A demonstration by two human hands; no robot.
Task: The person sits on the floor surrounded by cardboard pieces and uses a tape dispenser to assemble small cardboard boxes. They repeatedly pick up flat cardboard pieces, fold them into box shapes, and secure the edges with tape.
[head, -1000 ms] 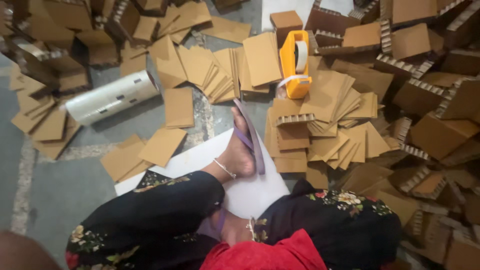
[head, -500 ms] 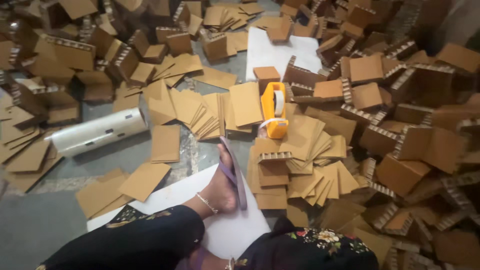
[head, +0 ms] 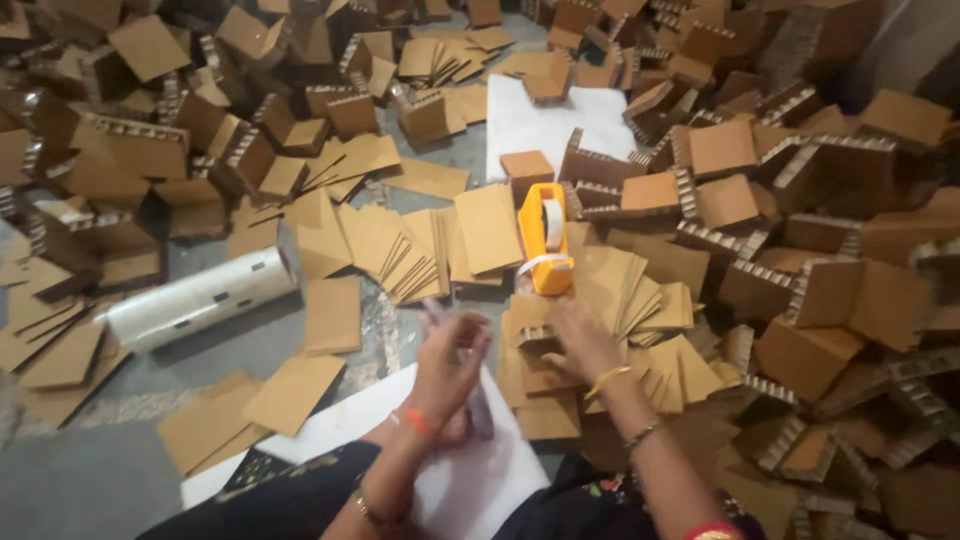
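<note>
My left hand is raised and blurred by motion, its fingers loosely apart with nothing seen in them; it hovers over my foot in a grey sandal. My right hand lies with fingers spread on a heap of flat brown cardboard pieces, fingertips touching a piece with a corrugated edge. A yellow tape dispenser stands just beyond that hand. Both wrists wear bangles.
Folded cardboard boxes are piled high on the right and across the back. Fanned flat pieces lie in the middle. A white plastic roll lies on the left floor. White sheets lie under my legs and farther back.
The camera tilted up and forward. Both hands have come into view: the left rose over the sandalled foot, the right reached onto the cardboard heap near the dispenser.
</note>
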